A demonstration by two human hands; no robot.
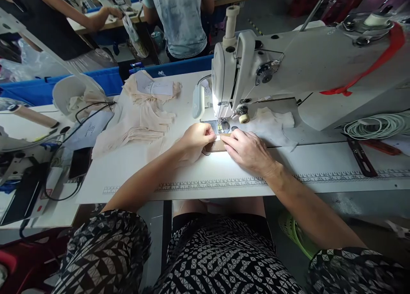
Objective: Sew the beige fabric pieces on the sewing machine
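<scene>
Both hands are at the needle area of a white sewing machine (256,72). My left hand (197,138) is closed in a pinch, thumb and forefinger on the edge of a small beige fabric piece (215,146) with a white bit at its edge. From the right, my right hand (248,151) presses its bent fingers on the same fabric, just in front of the presser foot (221,125). Under and beside my left forearm lies more pale sheer fabric. Stacked beige fabric pieces (141,123) spread over the white table (188,174) to the left.
A bundled stack with a paper label (153,86) lies at the back left. Thread snips (360,157) and a coiled pale cord (378,125) are at the right. A ruler strip (224,183) runs along the front edge. Two people work beyond the blue barrier (192,64).
</scene>
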